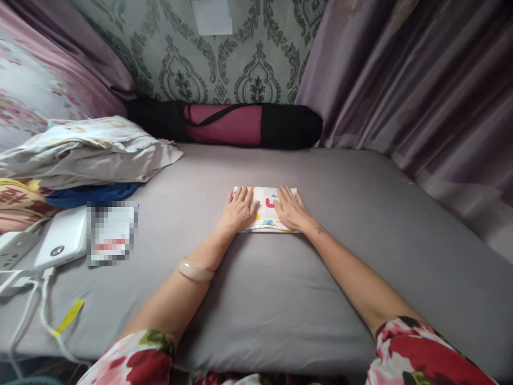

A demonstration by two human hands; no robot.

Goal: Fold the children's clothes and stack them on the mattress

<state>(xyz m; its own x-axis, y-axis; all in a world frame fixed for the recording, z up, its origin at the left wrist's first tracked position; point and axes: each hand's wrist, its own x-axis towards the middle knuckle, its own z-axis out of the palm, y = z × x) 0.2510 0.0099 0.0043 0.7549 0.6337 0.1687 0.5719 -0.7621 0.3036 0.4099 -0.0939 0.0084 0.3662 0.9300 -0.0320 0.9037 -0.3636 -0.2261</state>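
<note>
A folded white cloth with red, yellow and blue prints lies flat on the grey bed sheet, its layered folds showing along the near edge. My left hand rests palm down over its left end, fingers stretched out and pointing away from me. Over the right end lies my right hand, also flat, with the fingers extended and the thumb towards the middle. Part of the cloth is hidden beneath both palms. Neither hand grips it.
A black and maroon long bag lies along the patterned wall. To the left are heaped clothes, a white power bank, a blurred-out packet, a power strip and white cables. Purple curtains hang at the right.
</note>
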